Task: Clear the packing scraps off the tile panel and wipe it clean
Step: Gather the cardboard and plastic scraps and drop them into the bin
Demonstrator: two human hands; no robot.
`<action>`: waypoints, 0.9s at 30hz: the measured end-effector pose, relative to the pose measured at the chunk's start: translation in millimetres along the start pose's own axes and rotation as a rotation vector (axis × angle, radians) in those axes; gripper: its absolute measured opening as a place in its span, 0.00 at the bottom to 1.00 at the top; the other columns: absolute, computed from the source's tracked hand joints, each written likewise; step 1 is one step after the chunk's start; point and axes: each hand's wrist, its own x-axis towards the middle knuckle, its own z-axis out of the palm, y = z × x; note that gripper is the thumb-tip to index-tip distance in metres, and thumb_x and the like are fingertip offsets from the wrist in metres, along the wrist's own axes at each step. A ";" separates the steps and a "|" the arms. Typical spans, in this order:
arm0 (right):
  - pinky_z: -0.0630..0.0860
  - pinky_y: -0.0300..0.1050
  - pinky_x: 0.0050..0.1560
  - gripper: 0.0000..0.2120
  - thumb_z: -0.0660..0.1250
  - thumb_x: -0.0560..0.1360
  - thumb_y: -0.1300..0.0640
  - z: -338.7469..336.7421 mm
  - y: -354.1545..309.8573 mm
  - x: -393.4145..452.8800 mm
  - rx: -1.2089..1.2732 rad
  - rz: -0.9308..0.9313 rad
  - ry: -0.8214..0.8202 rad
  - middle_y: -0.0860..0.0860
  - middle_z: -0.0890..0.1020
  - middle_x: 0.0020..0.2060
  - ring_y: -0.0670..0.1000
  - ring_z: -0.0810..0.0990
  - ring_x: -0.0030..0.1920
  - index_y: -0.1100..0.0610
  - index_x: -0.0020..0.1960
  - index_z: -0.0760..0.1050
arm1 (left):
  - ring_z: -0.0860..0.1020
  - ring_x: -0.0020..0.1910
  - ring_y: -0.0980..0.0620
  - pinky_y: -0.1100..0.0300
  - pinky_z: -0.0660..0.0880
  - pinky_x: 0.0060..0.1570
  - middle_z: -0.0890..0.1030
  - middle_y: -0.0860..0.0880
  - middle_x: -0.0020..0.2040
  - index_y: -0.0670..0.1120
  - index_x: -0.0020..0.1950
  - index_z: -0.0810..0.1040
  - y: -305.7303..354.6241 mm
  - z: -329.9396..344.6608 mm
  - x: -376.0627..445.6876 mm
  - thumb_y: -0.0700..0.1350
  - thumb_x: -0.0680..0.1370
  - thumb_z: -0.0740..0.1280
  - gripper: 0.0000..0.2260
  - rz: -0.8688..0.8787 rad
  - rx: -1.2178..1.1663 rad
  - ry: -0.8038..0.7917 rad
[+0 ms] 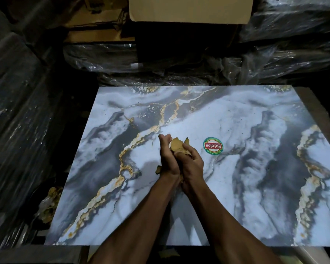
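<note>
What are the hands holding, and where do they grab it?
Brown cardboard scraps, cupped between left hand and right hand, gripped low; torn tops stick out.

One tile panel (246,168), marble pattern, lying flat. One round sticker (213,146) on panel. Two hands: left hand (168,159) and right hand (191,164), pressed together over panel centre. One bunch of brown paper scraps (177,145) between hands; number of pieces in bunch cannot tell. One small scrap (158,170) just beside left wrist. One crumpled wad (51,202) off panel's left edge. One big cardboard box (191,8) behind panel. Plastic-wrapped bundles (179,60) around panel, several, exact count unclear.
</note>
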 end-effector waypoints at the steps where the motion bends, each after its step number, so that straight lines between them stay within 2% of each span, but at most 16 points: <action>1: 0.82 0.52 0.49 0.18 0.64 0.70 0.77 0.4 -3.1 0.8 0.022 0.008 0.028 0.62 0.84 0.48 0.61 0.84 0.45 0.56 0.50 0.80 | 0.73 0.61 0.48 0.55 0.73 0.57 0.71 0.47 0.65 0.43 0.72 0.66 5.0 2.3 0.6 0.59 0.81 0.51 0.26 0.012 0.020 0.011; 4: 0.79 0.42 0.30 0.20 0.63 0.69 0.80 -4.5 -13.8 3.4 0.075 0.040 0.061 0.59 0.82 0.36 0.53 0.80 0.28 0.61 0.53 0.78 | 0.71 0.62 0.46 0.56 0.70 0.58 0.73 0.42 0.61 0.39 0.69 0.68 22.2 -0.7 12.9 0.51 0.83 0.54 0.20 -0.002 0.168 -0.027; 5: 0.78 0.40 0.27 0.20 0.63 0.69 0.80 -9.6 -18.5 4.4 0.083 0.047 0.075 0.58 0.82 0.33 0.52 0.78 0.24 0.62 0.55 0.78 | 0.73 0.58 0.46 0.57 0.71 0.55 0.75 0.42 0.56 0.39 0.64 0.71 27.6 -7.9 22.0 0.48 0.83 0.56 0.16 -0.004 0.277 -0.065; 7: 0.79 0.42 0.30 0.20 0.64 0.68 0.79 -24.2 -25.5 9.2 0.091 0.051 0.112 0.60 0.83 0.36 0.54 0.79 0.27 0.60 0.53 0.79 | 0.74 0.51 0.47 0.60 0.71 0.47 0.78 0.43 0.49 0.41 0.55 0.75 36.1 -24.1 37.5 0.44 0.81 0.59 0.09 0.018 0.583 -0.151; 9: 0.81 0.47 0.36 0.19 0.64 0.69 0.79 -40.0 -29.1 12.9 0.135 0.074 0.143 0.63 0.83 0.43 0.58 0.80 0.35 0.58 0.50 0.80 | 0.74 0.59 0.45 0.58 0.70 0.56 0.78 0.42 0.60 0.42 0.62 0.75 35.0 -42.6 55.4 0.45 0.78 0.62 0.14 0.122 1.082 -0.277; 11: 0.81 0.45 0.31 0.19 0.63 0.71 0.78 -52.2 -31.2 13.1 0.210 0.111 0.156 0.62 0.82 0.44 0.58 0.79 0.35 0.59 0.53 0.79 | 0.65 0.72 0.45 0.55 0.63 0.69 0.67 0.44 0.74 0.46 0.73 0.67 26.4 -49.6 67.8 0.47 0.77 0.64 0.24 0.210 1.540 -0.441; 14: 0.79 0.42 0.28 0.18 0.62 0.73 0.78 -64.8 -32.6 12.6 0.266 0.135 0.152 0.61 0.81 0.43 0.57 0.78 0.34 0.58 0.52 0.77 | 0.50 0.78 0.45 0.46 0.56 0.74 0.50 0.48 0.80 0.56 0.78 0.53 13.2 -35.5 75.9 0.51 0.73 0.63 0.35 0.350 1.925 -0.648; 16: 0.79 0.41 0.29 0.17 0.61 0.73 0.77 -70.7 -32.4 12.7 0.281 0.140 0.150 0.61 0.81 0.44 0.57 0.78 0.34 0.57 0.51 0.77 | 0.49 0.78 0.45 0.45 0.58 0.73 0.48 0.49 0.80 0.58 0.77 0.52 6.0 -21.9 79.5 0.53 0.72 0.64 0.36 0.421 2.069 -0.771; 19: 0.79 0.40 0.29 0.18 0.60 0.74 0.77 -75.3 -33.9 13.4 0.295 0.140 0.146 0.61 0.81 0.46 0.56 0.78 0.36 0.58 0.54 0.76 | 0.57 0.76 0.43 0.44 0.63 0.69 0.58 0.48 0.78 0.54 0.74 0.62 9.0 -15.8 75.1 0.59 0.72 0.60 0.30 0.467 2.203 -0.907; 21: 0.78 0.39 0.28 0.19 0.60 0.74 0.76 -76.2 -35.6 13.9 0.303 0.142 0.151 0.61 0.80 0.46 0.56 0.78 0.36 0.58 0.57 0.75 | 0.62 0.72 0.44 0.45 0.68 0.63 0.64 0.48 0.74 0.52 0.70 0.67 17.2 -27.8 64.5 0.64 0.70 0.58 0.31 0.525 2.219 -0.888; 23: 0.78 0.39 0.27 0.18 0.60 0.74 0.76 -74.9 -35.5 14.1 0.317 0.144 0.159 0.61 0.80 0.46 0.56 0.77 0.36 0.58 0.55 0.75 | 0.63 0.71 0.45 0.44 0.70 0.60 0.64 0.48 0.73 0.53 0.70 0.66 23.9 -50.1 50.7 0.69 0.69 0.60 0.34 0.538 2.253 -0.867; 25: 0.78 0.40 0.28 0.17 0.60 0.74 0.76 -70.2 -33.7 14.5 0.325 0.145 0.161 0.60 0.80 0.46 0.56 0.78 0.36 0.57 0.51 0.76 | 0.65 0.69 0.44 0.44 0.72 0.58 0.64 0.47 0.72 0.52 0.70 0.65 25.0 -72.8 35.5 0.68 0.70 0.62 0.33 0.547 2.283 -0.818; 27: 0.78 0.40 0.28 0.17 0.60 0.73 0.76 -64.5 -30.6 13.9 0.315 0.144 0.161 0.60 0.81 0.46 0.56 0.78 0.36 0.58 0.51 0.76 | 0.68 0.64 0.43 0.47 0.74 0.54 0.68 0.47 0.66 0.51 0.67 0.69 21.0 -86.3 20.6 0.64 0.73 0.64 0.28 0.604 2.223 -0.716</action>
